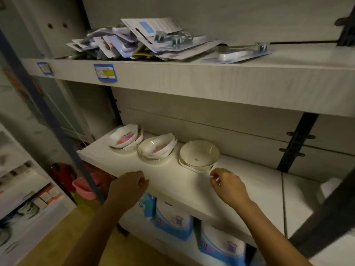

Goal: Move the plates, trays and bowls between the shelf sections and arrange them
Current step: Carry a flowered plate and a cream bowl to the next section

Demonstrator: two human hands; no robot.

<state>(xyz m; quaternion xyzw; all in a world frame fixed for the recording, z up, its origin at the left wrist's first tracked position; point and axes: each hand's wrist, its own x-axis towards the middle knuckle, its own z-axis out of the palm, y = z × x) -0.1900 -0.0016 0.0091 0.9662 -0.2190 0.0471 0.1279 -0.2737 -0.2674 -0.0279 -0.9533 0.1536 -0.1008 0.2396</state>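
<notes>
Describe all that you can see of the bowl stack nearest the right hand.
The bowl stack is cream-white and glossy, like ceramic or melamine. Several shallow bowls are nested upright; the top one has a small dark mark inside. It stands on the middle shelf, rightmost of three stacks. The right hand is at its front rim; contact is unclear.

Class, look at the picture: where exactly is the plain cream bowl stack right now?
The plain cream bowl stack sits on the middle shelf, rightmost of three dish stacks, just beyond the right hand.

Dim, soft focus, blurred bowed edges
</notes>
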